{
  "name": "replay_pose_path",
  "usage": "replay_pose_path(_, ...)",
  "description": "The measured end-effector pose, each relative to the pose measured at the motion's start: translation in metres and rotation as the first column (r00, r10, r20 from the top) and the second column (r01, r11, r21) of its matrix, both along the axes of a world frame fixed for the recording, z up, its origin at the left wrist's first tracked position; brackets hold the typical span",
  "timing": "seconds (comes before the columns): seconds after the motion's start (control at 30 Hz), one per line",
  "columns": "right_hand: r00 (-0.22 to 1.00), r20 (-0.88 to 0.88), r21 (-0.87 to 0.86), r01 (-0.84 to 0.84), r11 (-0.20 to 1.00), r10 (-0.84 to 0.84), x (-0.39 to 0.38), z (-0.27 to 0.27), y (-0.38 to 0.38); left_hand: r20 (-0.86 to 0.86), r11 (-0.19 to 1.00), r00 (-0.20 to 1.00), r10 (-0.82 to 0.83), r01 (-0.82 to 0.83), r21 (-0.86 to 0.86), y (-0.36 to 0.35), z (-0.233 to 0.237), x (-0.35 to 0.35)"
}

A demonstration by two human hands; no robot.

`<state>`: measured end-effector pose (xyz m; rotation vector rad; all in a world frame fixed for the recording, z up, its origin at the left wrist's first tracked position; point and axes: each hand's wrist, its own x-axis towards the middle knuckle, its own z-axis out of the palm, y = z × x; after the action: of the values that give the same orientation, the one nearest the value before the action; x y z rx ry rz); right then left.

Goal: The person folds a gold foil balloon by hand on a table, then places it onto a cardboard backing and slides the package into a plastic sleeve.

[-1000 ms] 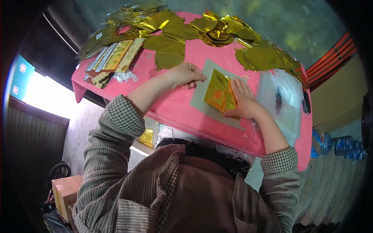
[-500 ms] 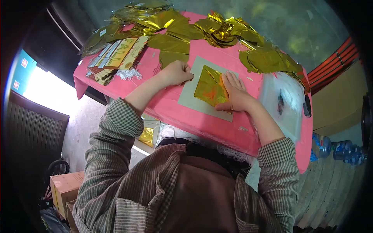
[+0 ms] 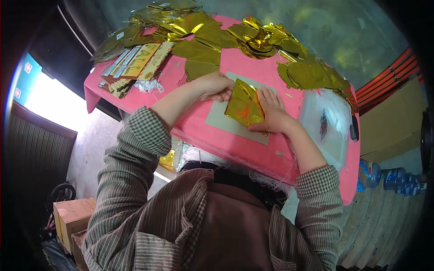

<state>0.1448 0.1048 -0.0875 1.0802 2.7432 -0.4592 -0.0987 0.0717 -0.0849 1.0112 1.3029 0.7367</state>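
A folded gold foil piece [image 3: 242, 105] with a reddish-orange mark lies on a grey board [image 3: 219, 116]. My right hand [image 3: 274, 112] lies flat with fingers stretched out over the foil's right edge, pressing it against the board. At the foil's upper left edge is my left hand [image 3: 216, 86], its fingers curled and bunched together. Whether anything is pinched in those fingertips cannot be made out.
The pink-covered table [image 3: 192, 124] carries gold foil cutouts [image 3: 203, 49] along its far side. Printed cards [image 3: 143, 61] and white string [image 3: 149, 86] lie at left. Clear plastic bags [image 3: 323, 122] and a black-handled tool [image 3: 354, 128] lie at right.
My left hand has moved right, from the board's left edge to the gold foil's upper left edge. My right hand stays flat on the foil.
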Motion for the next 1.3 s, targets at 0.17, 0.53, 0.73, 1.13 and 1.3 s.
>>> replay_pose_path(0.17, 1.000, -0.019, -0.002, 0.001, 1.000, -0.001, 0.001, 0.000, 0.001, -0.073, 0.999, 0.997, 0.004, -0.001, 0.044, -0.003, 0.002, -0.002)
replay_pose_path(0.53, 0.999, -0.040, 0.002, -0.029, 1.000, 0.029, 0.002, -0.006, 0.004, -0.853, 0.693, 0.319, 0.412, 0.498, 0.521, -0.060, -0.021, -0.030)
replay_pose_path(0.73, 0.999, -0.027, 0.011, -0.028, 1.000, 0.028, 0.002, -0.003, 0.003, -0.795, 0.561, 0.475, 0.377, 0.565, 0.604, -0.056, -0.015, -0.040)
replay_pose_path(1.13, 0.999, -0.039, 0.003, -0.033, 0.999, 0.033, 0.002, -0.004, 0.004, -0.705, 0.653, 0.512, 0.491, 0.320, 0.687, -0.052, -0.024, -0.027)
replay_pose_path(1.3, 0.999, -0.027, 0.017, -0.031, 0.999, 0.032, 0.002, -0.006, 0.004, -0.777, 0.743, 0.446, 0.443, 0.303, 0.597, -0.048, -0.013, -0.021)
